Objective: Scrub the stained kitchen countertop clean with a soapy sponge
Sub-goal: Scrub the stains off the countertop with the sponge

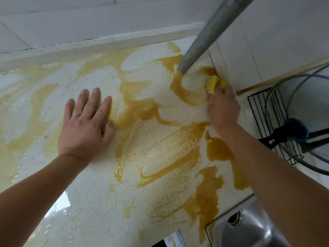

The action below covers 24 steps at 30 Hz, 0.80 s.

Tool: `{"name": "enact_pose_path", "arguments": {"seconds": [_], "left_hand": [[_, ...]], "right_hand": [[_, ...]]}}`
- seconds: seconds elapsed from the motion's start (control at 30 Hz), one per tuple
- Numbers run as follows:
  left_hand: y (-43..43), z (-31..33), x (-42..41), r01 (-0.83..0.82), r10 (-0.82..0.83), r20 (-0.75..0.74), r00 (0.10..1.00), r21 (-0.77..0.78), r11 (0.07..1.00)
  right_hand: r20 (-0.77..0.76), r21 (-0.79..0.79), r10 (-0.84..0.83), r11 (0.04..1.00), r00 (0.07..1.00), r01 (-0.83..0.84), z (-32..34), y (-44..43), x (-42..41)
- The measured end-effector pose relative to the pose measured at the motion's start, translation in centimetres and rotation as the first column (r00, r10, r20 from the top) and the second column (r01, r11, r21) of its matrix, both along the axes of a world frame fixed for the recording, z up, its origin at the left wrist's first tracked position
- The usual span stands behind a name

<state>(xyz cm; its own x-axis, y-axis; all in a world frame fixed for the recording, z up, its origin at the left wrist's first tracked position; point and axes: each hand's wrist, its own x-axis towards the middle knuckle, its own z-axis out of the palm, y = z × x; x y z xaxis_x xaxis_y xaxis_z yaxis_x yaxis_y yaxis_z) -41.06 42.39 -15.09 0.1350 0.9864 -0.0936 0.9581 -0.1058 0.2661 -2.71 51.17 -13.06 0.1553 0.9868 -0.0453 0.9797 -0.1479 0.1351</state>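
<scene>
The white speckled countertop (85, 202) is smeared with brown-yellow stains (219, 152) and a thin soapy film. My right hand (223, 107) grips a yellow sponge (213, 83) and presses it onto the counter at the back right corner, beside the base of a grey metal pipe (201, 43). Most of the sponge is hidden under my fingers. My left hand (85, 122) lies flat on the wet counter at centre left, fingers spread, holding nothing.
A white tiled wall (89, 18) runs along the back and the right corner. A black wire rack (267, 125) holding a glass lid and a blue-handled tool stands at right. A steel sink (249, 229) sits at bottom right.
</scene>
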Motion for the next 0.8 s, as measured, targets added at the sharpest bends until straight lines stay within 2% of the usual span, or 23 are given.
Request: {"name": "enact_pose_path", "arguments": {"seconds": [0.1,0.2,0.3,0.43,0.5,0.6,0.67,0.77,0.8], "left_hand": [[0.1,-0.1,0.0,0.000,0.000,0.011,1.000,0.021,1.000],[0.2,-0.2,0.0,-0.002,0.001,0.022,1.000,0.038,0.999],[0.1,-0.4,0.0,-0.001,0.000,0.027,1.000,0.039,0.999],[0.2,-0.1,0.0,0.016,-0.016,0.020,1.000,0.014,1.000],[0.2,0.0,-0.1,0.023,-0.023,0.012,1.000,0.003,1.000],[0.3,0.0,-0.1,0.030,-0.030,0.005,1.000,0.000,1.000],[0.5,0.0,-0.1,0.040,-0.040,-0.005,0.999,0.006,0.999],[0.2,-0.3,-0.3,0.032,-0.032,-0.005,0.999,-0.001,0.999],[0.4,-0.3,-0.2,0.027,-0.027,-0.002,1.000,0.000,1.000]], "right_hand": [[-0.016,-0.002,0.085,0.996,0.996,-0.085,0.0,5.8,-1.6],[-0.038,0.010,0.092,0.996,0.995,-0.091,0.2,9.7,-3.2],[-0.065,0.032,0.043,0.999,0.997,-0.041,0.1,6.8,-2.5],[0.011,0.005,-0.085,0.996,0.996,0.085,0.4,-0.8,-0.7],[0.026,-0.039,-0.084,0.996,0.996,0.085,0.7,-0.6,-0.6],[0.015,-0.006,0.009,1.000,1.000,-0.009,0.5,5.0,-1.5],[-0.065,0.016,0.033,0.999,0.997,-0.032,-0.1,9.5,-2.4],[-0.410,0.052,-0.069,0.994,0.910,0.099,-1.5,13.9,-3.6],[-0.430,0.053,-0.066,0.994,0.900,0.098,-1.6,14.3,-3.6]]}}
